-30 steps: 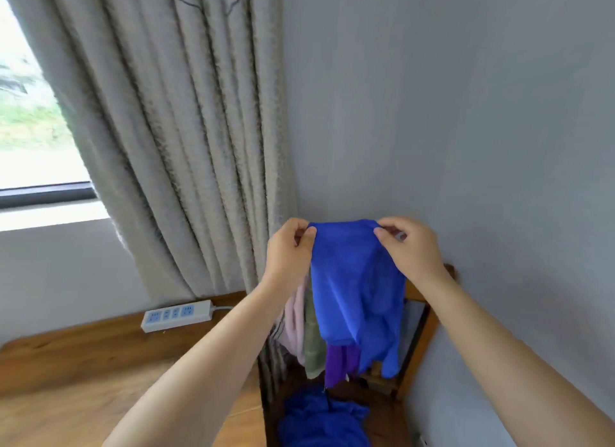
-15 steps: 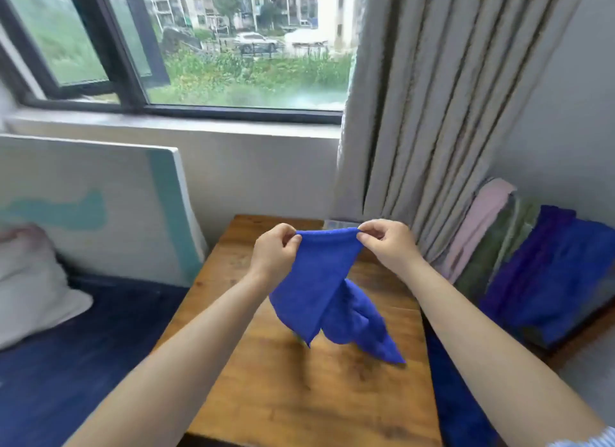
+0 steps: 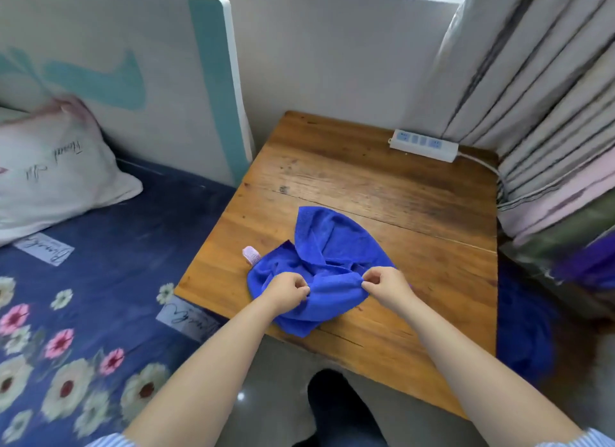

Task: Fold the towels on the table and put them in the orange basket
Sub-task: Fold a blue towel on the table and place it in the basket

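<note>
While both hands pinch the near edge of the towel (image 3: 319, 273), the cloth lies crumpled on the table (image 3: 382, 193), probably so it can be spread flat for folding. The left hand (image 3: 288, 288) grips one corner between thumb and fingers, and the right hand (image 3: 382, 285) grips the other, with the edge held between them. The far part of the towel is bunched up (a small pink tag (image 3: 251, 255) sticks out at its left side). Farther back a power strip (image 3: 424, 145) rests by the curtain (image 3: 532, 80). No orange basket is in view.
</note>
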